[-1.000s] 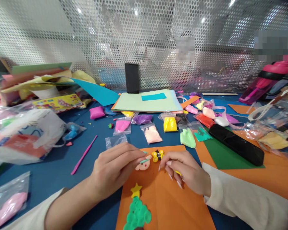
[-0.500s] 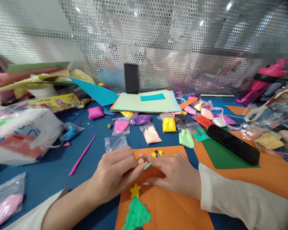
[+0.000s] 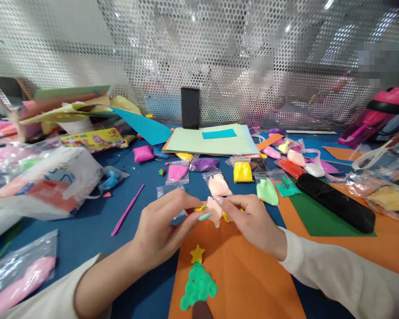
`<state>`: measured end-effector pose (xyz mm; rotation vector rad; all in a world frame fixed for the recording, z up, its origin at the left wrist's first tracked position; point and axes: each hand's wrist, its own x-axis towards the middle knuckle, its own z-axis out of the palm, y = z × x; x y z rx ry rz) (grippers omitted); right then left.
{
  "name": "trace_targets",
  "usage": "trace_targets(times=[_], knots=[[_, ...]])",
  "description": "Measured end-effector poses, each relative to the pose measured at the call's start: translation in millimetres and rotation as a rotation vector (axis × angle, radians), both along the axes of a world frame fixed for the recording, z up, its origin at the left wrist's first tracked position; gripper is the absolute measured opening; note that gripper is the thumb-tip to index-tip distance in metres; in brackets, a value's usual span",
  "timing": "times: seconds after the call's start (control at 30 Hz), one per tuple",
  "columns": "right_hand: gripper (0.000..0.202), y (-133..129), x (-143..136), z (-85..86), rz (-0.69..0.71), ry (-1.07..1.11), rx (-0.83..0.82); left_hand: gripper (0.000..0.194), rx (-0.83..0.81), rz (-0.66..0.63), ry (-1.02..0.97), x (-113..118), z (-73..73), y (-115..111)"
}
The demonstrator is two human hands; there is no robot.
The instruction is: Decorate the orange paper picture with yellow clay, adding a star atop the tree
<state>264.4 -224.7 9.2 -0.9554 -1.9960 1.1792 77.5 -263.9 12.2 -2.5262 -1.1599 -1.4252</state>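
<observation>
Between my two hands, above the orange sheet (image 3: 249,266), hangs a piece of peach clay (image 3: 214,211). My left hand (image 3: 164,223) pinches its left side between thumb and fingers. On its other side, my right hand (image 3: 249,219) grips the edge with thumb and forefinger. Bits of a yellow clay shape (image 3: 226,216) show behind the fingers, mostly hidden. Lower on the sheet lies a green clay tree (image 3: 198,285) with a brown trunk (image 3: 201,310) and a yellow star (image 3: 197,254) on top.
Bags of coloured clay, among them yellow (image 3: 242,172) and light green (image 3: 267,190), lie beyond my hands. A pink tool (image 3: 128,210) rests at the left, a black case (image 3: 335,202) at the right. A phone (image 3: 190,107) stands upright at the back.
My hands have lifted slightly, and the peach clay, earlier mostly covered by fingers, now shows stretched between them. The view has shifted a little left, showing more of the tree and its trunk.
</observation>
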Motion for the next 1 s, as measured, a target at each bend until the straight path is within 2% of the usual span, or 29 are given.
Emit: trace_targets(times=[0.03,0.1,0.23,0.6,0.87,1.0], knots=[[0.049,-1,-1,0.2,0.005,0.072,-0.15,0.006,0.028,-0.014,0.023,1,0.2,0],[0.047,-4,-2,-2.2,0.027,0.182,-0.352,0.005,0.088,-0.03,0.079,2,-0.3,1],[0.049,-9,-4,-8.8,0.048,0.267,-0.513,0.005,0.182,-0.029,0.134,5,-2.4,2],[0.047,-12,-5,-8.1,0.042,0.241,-0.487,0.01,0.184,-0.002,0.096,4,4.1,-7],[0.046,-11,-4,-8.1,0.012,0.277,-0.53,0.021,0.2,-0.068,0.158,0,4.1,-4],[0.049,-10,-4,-10.2,-0.017,0.286,-0.483,0.023,0.122,-0.03,0.096,0,3.2,-3]])
